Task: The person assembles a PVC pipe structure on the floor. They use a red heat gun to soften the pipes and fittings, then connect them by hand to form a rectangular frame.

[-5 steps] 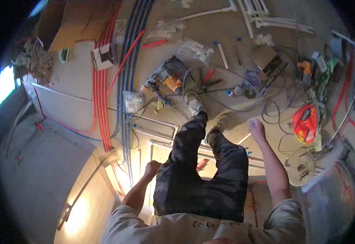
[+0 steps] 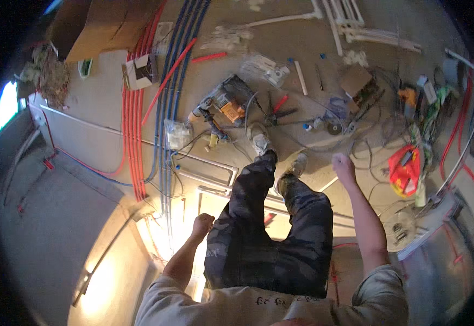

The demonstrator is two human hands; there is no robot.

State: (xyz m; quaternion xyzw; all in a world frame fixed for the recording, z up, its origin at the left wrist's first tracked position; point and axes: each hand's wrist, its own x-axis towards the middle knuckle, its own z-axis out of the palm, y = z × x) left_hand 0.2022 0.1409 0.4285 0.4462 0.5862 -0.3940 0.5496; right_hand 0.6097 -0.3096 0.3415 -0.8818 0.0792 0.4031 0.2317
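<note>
A bare concrete floor (image 2: 101, 108) was strewn with tools and cables. Four red pipes (image 2: 132, 141) and four blue pipes (image 2: 166, 108) ran across it beside one orange-and-black power drill (image 2: 223, 106). The left hand (image 2: 202, 224) was fisted, empty; the right hand (image 2: 344, 165) was loosely curled, empty, above the grey cables (image 2: 367, 146).

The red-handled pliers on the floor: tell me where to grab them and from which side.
Take the red-handled pliers by the two handles, which splay open toward the upper right, away from the shoe. Come from above on that side: they lie flat on the concrete, and loose cables run close by the dark jaw end.
</note>
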